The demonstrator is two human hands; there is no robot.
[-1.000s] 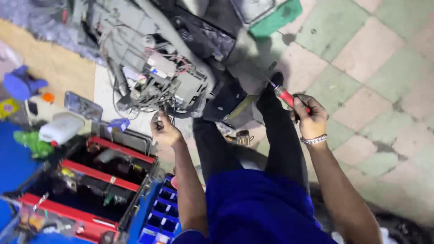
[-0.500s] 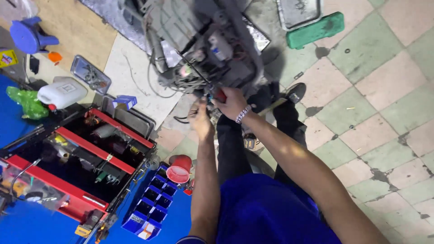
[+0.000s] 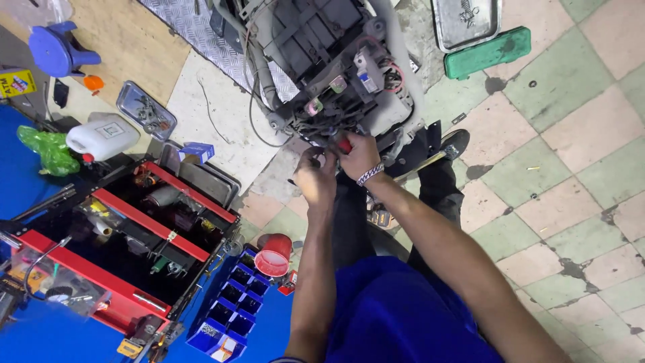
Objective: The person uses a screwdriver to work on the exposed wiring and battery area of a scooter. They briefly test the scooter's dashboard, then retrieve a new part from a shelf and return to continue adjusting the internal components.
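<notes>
Under wiring cluster (image 3: 339, 107): right hand (image 3: 359, 156) grips red-handled screwdriver (image 3: 344, 144); left hand (image 3: 316, 178) curled alongside, grip unclear.

Floor — worn green-and-cream checkered tiles (image 3: 571, 134), stained; grey diamond-plate metal sheet (image 3: 195, 33) at top edge beside a bare wooden board (image 3: 127, 47); blue plastic stool (image 3: 54, 50) at top-left corner — light even.

toolbox (image 3: 101, 269) red/black | floor tiles (image 3: 578, 134) pale green + pink checker | tray (image 3: 487, 54) green | stool (image 3: 54, 48) blue | jug (image 3: 101, 138) white | screwdriver handle (image 3: 344, 144) red | cup (image 3: 273, 256) red
</notes>
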